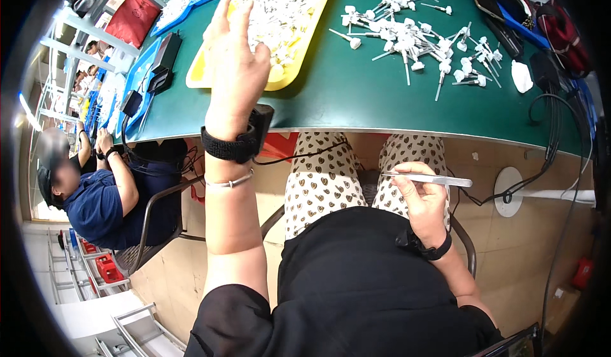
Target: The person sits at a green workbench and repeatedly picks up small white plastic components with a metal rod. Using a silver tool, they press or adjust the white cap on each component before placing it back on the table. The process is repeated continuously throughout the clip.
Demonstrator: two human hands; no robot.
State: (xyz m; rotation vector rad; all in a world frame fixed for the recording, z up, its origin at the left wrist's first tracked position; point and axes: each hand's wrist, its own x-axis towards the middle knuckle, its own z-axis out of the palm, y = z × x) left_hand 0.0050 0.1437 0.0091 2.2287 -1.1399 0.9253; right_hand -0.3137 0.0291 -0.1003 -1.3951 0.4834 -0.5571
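Note:
My left hand is raised over the near left edge of a yellow tray, fingers stretched apart, with nothing visible in it. Many small white pieces fill that tray. In my right hand, low over my lap and in front of the table edge, metal tweezers are pinched and lie nearly level. Their tips point left, and I see nothing clearly between them. Right of the tray, a loose pile of white-headed parts with thin grey stems spreads over the green table.
Blue trays of white pieces stand beyond the yellow one at the far left. A black box sits near another blue tray. Crumpled white tissue and black cables are at right. A co-worker sits at left.

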